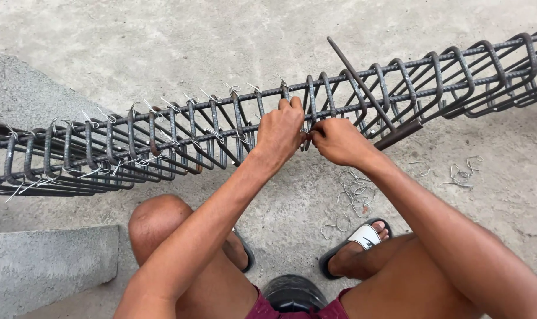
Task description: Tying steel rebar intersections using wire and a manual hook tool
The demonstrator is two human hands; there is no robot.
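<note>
I see a long rebar cage [162,133] lying across the middle of the frame, from the left edge to the upper right, resting on the concrete floor [162,41]. It is built of straight ribbed bars running lengthwise and many bent stirrups set close together. Toward the left the crossings already carry light-coloured wire ties [173,105]; toward the right the stirrups look bare.

My left hand [280,133] sits at the centre of the frame, its grip closed over the top bar and a stirrup, fingers curled around the steel. My right hand [338,140] is just beside it, almost touching, pinched shut on something small at the joint between the two hands. I judge it to be a piece of tie wire, but it is too small to tell for sure.

A long hooked rod [363,88] leans across the cage at upper right, untouched. Loose wire pieces [354,192] lie on the floor below my right hand, near my sandal [363,236], with another small heap [460,174] at the right.

As for handling, I judge the cage heavy and stiff; it will not flex under a hand, and the ribbed bars give a sure, non-slip hold. The best place to hold is a long bar right next to a stirrup crossing. The wire is thin, soft and light, easily bent, with sharp ends that could prick fingers.
</note>
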